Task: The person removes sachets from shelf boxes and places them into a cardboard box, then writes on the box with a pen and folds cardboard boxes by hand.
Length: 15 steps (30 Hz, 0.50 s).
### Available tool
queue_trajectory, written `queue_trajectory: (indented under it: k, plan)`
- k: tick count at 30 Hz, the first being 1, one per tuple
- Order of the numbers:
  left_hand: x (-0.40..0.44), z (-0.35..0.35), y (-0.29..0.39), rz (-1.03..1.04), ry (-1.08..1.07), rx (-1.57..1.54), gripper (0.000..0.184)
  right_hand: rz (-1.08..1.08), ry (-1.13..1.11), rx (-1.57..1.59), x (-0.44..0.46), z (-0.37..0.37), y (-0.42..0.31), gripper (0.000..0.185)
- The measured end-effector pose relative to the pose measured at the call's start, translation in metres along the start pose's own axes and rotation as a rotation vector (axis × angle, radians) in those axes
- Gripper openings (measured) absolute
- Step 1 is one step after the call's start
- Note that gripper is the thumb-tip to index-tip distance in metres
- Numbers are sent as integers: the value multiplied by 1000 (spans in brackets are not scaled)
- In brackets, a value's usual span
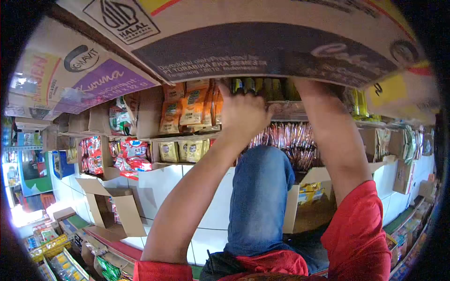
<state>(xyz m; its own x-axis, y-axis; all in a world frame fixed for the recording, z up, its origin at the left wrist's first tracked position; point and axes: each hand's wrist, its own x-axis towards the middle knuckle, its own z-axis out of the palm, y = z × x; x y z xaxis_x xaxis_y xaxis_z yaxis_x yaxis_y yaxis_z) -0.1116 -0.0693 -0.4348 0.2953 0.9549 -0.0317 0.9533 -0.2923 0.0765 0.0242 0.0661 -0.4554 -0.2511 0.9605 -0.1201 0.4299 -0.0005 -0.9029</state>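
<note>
My left hand (246, 112) reaches into a box of packets at the centre, beside orange packets (193, 107). Its fingertips are hidden among dark and yellow packets (253, 85), so what they hold cannot be made out. My right forearm (330, 122) stretches up to the same row. The right hand is hidden behind the overhanging cardboard box (281, 47). Below my left hand stands a box of thin reddish sachets (293, 138).
Red and white packets (132, 154) and gold sachets (190, 151) fill boxes on the left. An open carton (115, 210) stands on the white tiled floor (208, 225). Another open carton (309, 206) is beside my knee (262, 187). A purple-printed box (93, 75) overhangs the upper left.
</note>
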Motion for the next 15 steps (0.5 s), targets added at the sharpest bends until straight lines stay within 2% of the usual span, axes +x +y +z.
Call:
queue_trajectory:
  k: [3,6,8,9,10,11,12,14,15]
  plan:
    - [-1,-2,1,15,2,14,67,-45,-66,111,-52,-25,-11,48]
    - [-1,-14,7,-52,-136,95,66,-66,-143,249,-121,-57,-15,48]
    - [-1,-3,7,-52,-110,180,68,-38,-153,305,-166,-79,-9,48]
    - [-5,7,3,-14,93,49,66,-54,-307,416,-202,-92,3,44]
    - [0,7,5,-55,-7,44,65,34,-440,533,-237,-103,25,41]
    - [-1,6,8,-58,14,63,65,84,-489,498,-268,-108,49,38]
    - [-2,5,9,-70,45,90,66,290,-461,473,-298,-110,78,38]
    - [-1,7,12,-58,66,133,66,689,-289,103,-348,-102,138,40]
    - [-1,7,11,-73,81,187,66,798,-268,-212,-367,-91,165,50]
